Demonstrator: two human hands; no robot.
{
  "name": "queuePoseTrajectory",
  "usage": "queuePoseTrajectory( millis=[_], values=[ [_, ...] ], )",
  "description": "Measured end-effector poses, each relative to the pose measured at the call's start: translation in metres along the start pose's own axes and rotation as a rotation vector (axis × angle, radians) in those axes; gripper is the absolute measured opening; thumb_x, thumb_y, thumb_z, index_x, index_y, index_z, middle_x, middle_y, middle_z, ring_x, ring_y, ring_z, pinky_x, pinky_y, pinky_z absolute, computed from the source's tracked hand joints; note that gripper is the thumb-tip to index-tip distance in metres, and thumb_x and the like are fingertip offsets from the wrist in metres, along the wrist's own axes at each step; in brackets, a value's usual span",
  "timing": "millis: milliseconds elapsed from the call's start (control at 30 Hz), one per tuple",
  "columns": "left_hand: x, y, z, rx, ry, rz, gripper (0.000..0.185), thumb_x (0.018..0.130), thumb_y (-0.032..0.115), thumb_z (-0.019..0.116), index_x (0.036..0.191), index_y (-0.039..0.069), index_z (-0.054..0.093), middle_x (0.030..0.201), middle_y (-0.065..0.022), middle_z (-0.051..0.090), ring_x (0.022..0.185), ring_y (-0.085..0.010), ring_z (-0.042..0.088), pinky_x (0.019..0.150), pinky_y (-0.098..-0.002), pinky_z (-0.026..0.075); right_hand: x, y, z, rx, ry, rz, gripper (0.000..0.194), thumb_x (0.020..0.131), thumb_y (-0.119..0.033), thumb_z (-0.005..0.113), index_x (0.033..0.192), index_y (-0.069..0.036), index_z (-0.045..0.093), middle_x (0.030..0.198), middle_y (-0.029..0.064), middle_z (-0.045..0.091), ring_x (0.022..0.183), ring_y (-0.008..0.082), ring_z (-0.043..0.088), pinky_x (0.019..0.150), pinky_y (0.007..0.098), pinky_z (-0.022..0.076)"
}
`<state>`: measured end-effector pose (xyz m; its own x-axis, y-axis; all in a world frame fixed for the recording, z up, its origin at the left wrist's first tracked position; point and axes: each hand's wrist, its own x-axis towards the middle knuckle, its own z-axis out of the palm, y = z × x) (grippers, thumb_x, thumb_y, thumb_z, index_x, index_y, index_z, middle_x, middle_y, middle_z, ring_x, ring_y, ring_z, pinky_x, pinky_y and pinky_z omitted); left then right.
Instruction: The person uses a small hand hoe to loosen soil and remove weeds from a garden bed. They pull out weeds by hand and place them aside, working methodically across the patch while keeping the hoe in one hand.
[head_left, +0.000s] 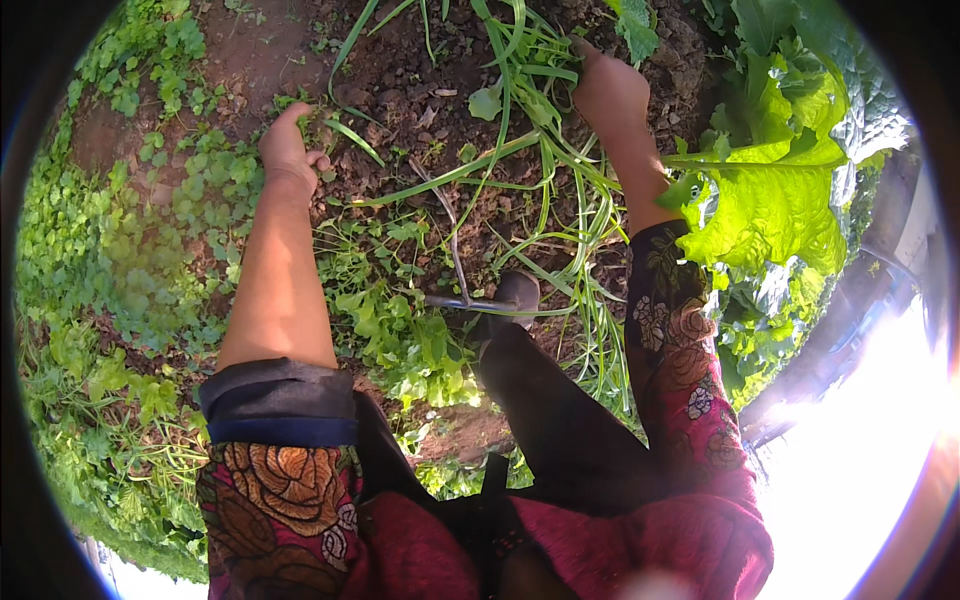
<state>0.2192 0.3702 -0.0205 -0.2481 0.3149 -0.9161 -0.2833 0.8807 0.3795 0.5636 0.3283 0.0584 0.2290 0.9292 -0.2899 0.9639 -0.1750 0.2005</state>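
Note:
My left hand (289, 150) is low over the soil, with its thumb raised and its fingers curled. Small green weeds (309, 129) show between thumb and fingers; whether they are gripped is unclear. On the other side, my right hand (613, 90) bends into a clump of long, narrow onion-like leaves (536, 75), one finger reaching toward them. Its other fingertips are hidden. More of these long leaves (585, 225) trail down beside my right forearm. Loose brown soil (397, 97) with clods lies between both hands.
A thin bent stick (450, 214) meets a narrow metal bar (469, 303) beside my shoe (517, 291). Broad leaves (772, 202) crowd my right forearm. Low leafy plants (90, 247) cover the left, and lettuce-like leaves (420, 345) grow near my legs. Strong glare fills the lower right.

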Motion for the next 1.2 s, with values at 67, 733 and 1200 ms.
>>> queuePoseTrajectory(
  millis=[67, 733, 1200],
  values=[
    [0.000, 0.001, 0.000, 0.016, 0.004, 0.004, 0.043, 0.081, 0.026, 0.067, 0.116, 0.005, 0.054, 0.106, -0.0131, 0.052, 0.068, -0.0244, 0.050, 0.047, -0.0359, 0.029, 0.007, -0.001, -0.001, -0.014, -0.045, -0.005, 0.056, 0.075, -0.007, 0.063, 0.129, -0.021, 0.058, 0.093, 0.0138, 0.069, 0.085, 0.0344, 0.067, 0.071, 0.0457, 0.0536],
    [-0.001, 0.000, -0.001, 0.066, -0.022, 0.030, 0.043, 0.083, 0.031, 0.067, 0.121, 0.014, 0.058, 0.145, -0.0088, 0.034, 0.090, -0.0312, 0.049, 0.051, -0.0344, 0.036, -0.297, -0.006, -0.047, 1.303, -0.811, 0.631, 0.023, 0.089, -0.015, 0.066, 0.110, -0.005, 0.067, 0.072, 0.0030, 0.065, 0.060, 0.0080, 0.056, 0.056, 0.0245, 0.0456],
    [-0.046, -0.019, -0.005, 0.380, -0.458, 0.267, 0.021, 0.091, 0.024, 0.056, 0.097, 0.005, 0.064, 0.081, -0.0052, 0.062, 0.050, -0.0106, 0.045, 0.047, -0.0282, 0.038, -0.308, -0.031, 0.047, 1.979, -0.656, 0.639, 0.029, 0.086, -0.022, 0.068, 0.095, 0.006, 0.064, 0.073, 0.0099, 0.064, 0.054, 0.0159, 0.061, 0.050, 0.0283, 0.0523]
  ],
)
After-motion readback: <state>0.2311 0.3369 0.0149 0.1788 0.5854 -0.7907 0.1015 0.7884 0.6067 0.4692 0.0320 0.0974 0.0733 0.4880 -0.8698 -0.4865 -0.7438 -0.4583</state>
